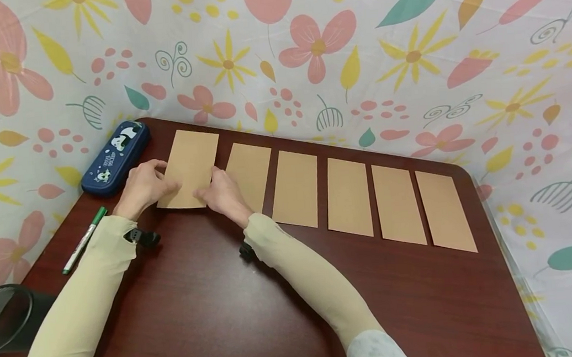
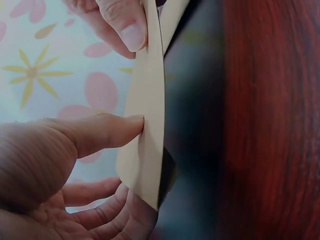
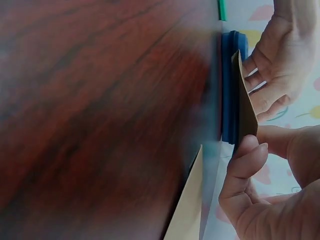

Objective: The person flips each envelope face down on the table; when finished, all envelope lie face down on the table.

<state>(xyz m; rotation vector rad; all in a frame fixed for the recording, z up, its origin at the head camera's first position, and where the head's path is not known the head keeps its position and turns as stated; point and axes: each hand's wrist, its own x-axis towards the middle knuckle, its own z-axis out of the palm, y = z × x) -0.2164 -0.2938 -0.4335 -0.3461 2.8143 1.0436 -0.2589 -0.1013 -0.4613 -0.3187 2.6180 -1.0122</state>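
Both hands hold a brown paper rectangle (image 1: pixel 192 157), its lower part raised off the table at the left end of a row of similar ones. My left hand (image 1: pixel 143 188) holds its left side, the thumb (image 2: pixel 120 131) on the face and the fingers behind. At the lower right edge, my right hand (image 1: pixel 224 193) pinches the paper between thumb and curled fingers (image 3: pixel 245 162). In the right wrist view the paper (image 3: pixel 246 107) appears nearly edge-on. Just right of it lies another brown paper rectangle (image 1: pixel 251 172), partly hidden by the right hand.
More brown paper rectangles (image 1: pixel 348 196) lie in a row toward the right on the dark red-brown table (image 1: pixel 216 316). A blue panda pencil case (image 1: pixel 115 157) sits at the back left, with a green-capped marker (image 1: pixel 85 239) nearby. A black mesh holder (image 1: pixel 7 319) stands lower left.
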